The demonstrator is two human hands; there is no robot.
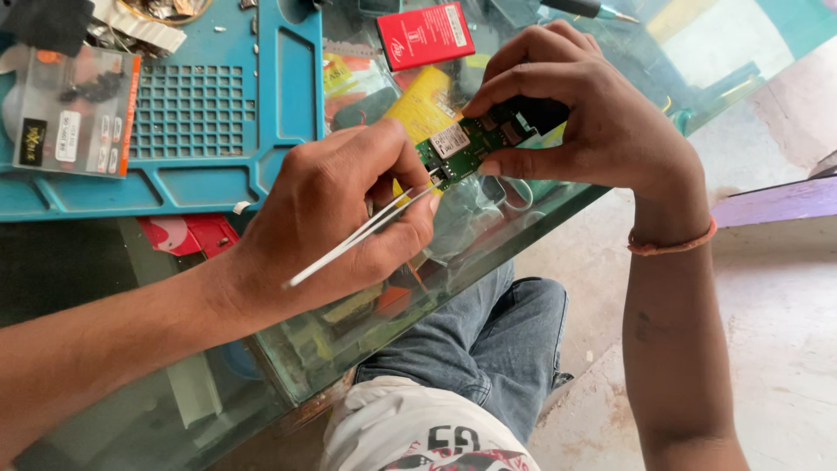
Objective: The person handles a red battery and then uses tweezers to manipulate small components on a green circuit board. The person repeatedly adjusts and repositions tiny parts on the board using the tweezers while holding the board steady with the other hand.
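Note:
My right hand [575, 113] grips a small green circuit board [466, 144] by its far end, holding it above the glass counter's edge. My left hand [336, 214] pinches a pair of metal tweezers [357, 240], whose tips touch the near end of the board. An orange band circles my right wrist.
A blue work mat [209, 122] with a grid of small cells lies on the glass counter [488, 235]. A clear packet of small parts [74, 109] rests on its left. A red battery [425, 35] and yellow packaging [423, 105] lie behind the board. My jeans-clad knee shows below.

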